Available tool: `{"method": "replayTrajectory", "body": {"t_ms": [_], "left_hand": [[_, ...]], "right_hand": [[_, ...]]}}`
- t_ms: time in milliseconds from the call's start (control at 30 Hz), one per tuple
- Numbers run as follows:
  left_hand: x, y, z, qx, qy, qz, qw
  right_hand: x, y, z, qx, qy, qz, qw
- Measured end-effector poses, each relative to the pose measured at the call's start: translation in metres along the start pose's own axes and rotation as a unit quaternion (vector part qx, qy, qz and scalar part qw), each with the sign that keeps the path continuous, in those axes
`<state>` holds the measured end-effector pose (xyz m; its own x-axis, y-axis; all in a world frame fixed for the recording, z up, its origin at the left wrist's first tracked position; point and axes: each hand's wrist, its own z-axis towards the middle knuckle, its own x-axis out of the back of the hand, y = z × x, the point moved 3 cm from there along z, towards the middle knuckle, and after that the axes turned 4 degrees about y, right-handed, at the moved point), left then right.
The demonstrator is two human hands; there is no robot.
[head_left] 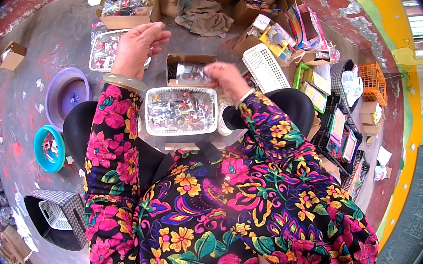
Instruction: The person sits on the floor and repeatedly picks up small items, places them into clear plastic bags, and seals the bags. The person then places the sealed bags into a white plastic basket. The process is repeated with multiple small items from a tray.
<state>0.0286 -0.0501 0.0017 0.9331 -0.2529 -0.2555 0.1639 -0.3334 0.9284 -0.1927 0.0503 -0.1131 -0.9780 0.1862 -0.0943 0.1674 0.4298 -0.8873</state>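
My left hand point(139, 47) is raised over the far side of a white basket point(99, 61) of small packets. Its thumb and fingertips are pinched together, and what lies between them, if anything, is too small to make out. My right hand point(228, 78) grips the edge of a clear plastic bag point(191, 73) with its thumb and fingers. That bag is over an open cardboard box point(174, 61). Just in front of my body, between my knees, a white plastic basket point(215, 112) holds many small clear packets point(179, 109) with colourful bits inside.
To the left are a purple basin point(53, 93), a turquoise tub point(40, 153) and a checkered bin point(76, 214). An empty white basket point(266, 67) leans at the right, near black crates point(323, 139) and an orange crate point(373, 84). A packed cardboard box point(130, 20) and a brown cloth point(205, 19) lie ahead.
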Motion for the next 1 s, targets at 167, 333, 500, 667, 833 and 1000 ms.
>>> {"method": "replayTrajectory", "body": {"t_ms": [167,333,500,667,833,1000], "left_hand": [[-0.001,-0.003,-0.004,0.009,-0.006,0.041,0.999],[-0.025,0.002,0.005,-0.002,-0.040,0.045,0.998],[-0.004,0.003,-0.004,-0.013,0.025,0.032,0.999],[0.014,0.022,-0.006,-0.121,0.080,-0.080,0.986],[0.065,0.069,-0.028,-0.218,0.166,-0.231,0.933],[0.096,0.070,-0.036,-0.201,0.209,-0.330,0.898]], "right_hand": [[0.007,0.102,0.012,-0.133,0.019,-0.135,0.982],[0.090,0.185,0.049,0.039,-0.052,-0.525,0.849],[0.064,0.172,0.048,-0.205,0.022,-0.556,0.805],[0.046,0.138,0.060,0.025,-0.099,-0.625,0.774],[0.034,0.047,0.060,0.001,0.083,-0.285,0.955],[0.055,-0.043,0.053,0.009,0.179,-0.016,0.984]]}}
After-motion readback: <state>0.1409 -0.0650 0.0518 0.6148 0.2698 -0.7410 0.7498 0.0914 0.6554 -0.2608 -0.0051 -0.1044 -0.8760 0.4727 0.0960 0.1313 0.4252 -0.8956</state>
